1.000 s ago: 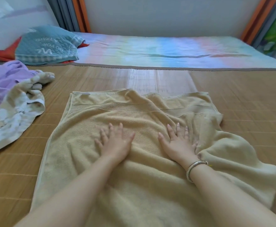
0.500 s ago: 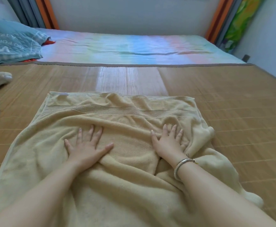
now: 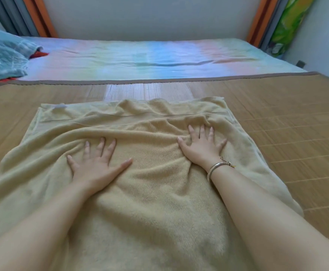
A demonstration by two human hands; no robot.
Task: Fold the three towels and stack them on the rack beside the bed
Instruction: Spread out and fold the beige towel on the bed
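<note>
A large beige towel (image 3: 154, 192) lies spread on the bamboo mat (image 3: 287, 133), wrinkled across its middle and far right corner. My left hand (image 3: 95, 163) presses flat on the towel left of centre, fingers spread. My right hand (image 3: 202, 145), with a silver bangle on its wrist, presses flat on the towel further away on the right, fingers spread over bunched folds. The other two towels and the rack are out of view.
A pastel rainbow sheet (image 3: 150, 59) covers the bed beyond the mat. A teal pillow (image 3: 1, 55) lies at the far left. The wall runs behind, with orange and grey curtains in both corners and a green patterned panel (image 3: 288, 22) at the right.
The view has swung right, so the purple and patterned towels at the left have left the frame. My right hand has slid further away over the towel; both hands stay flat.
</note>
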